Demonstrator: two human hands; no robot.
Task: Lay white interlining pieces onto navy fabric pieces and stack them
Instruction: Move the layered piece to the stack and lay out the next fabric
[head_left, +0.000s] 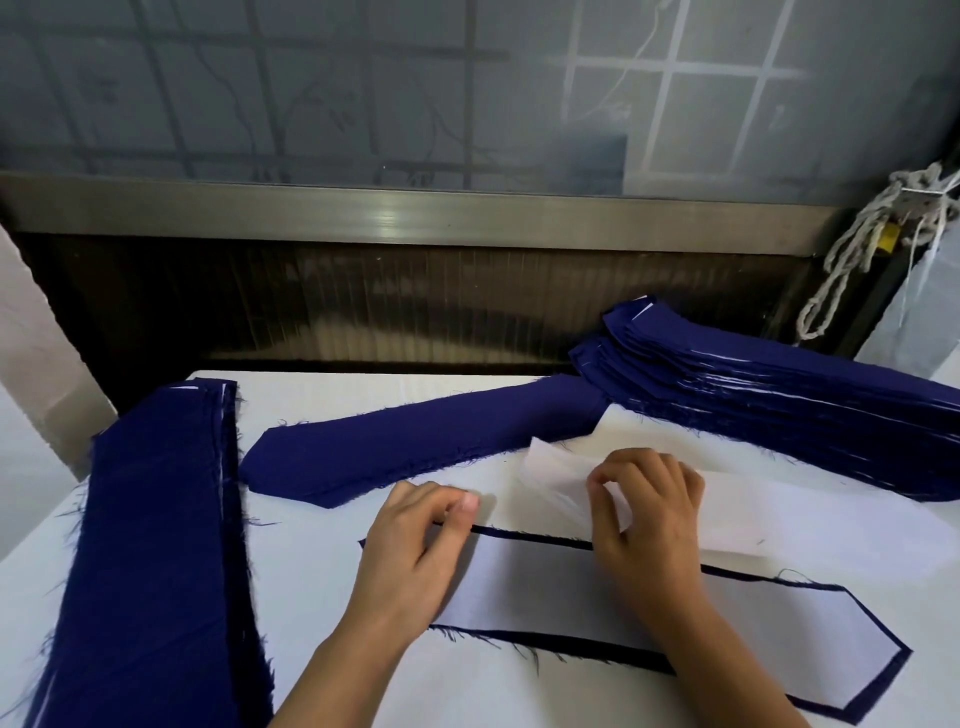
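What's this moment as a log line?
left hand: near laid interlining, grip unclear | right hand: pinching loose interlining sheet | navy piece: covered

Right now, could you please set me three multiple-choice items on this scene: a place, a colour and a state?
1. Where does the navy piece bearing laid interlining lie? A on a chair; B at the front of the table; C in a box.
2. What colour rims that interlining? A red; B green; C navy.
3. What does the right hand do? A pinches a white sheet; B lies flat; C holds scissors.
Key: 1 B, it lies closest in the head view; 2 C, a navy edge shows round it; 3 A, its fingers curl on the raised sheet.
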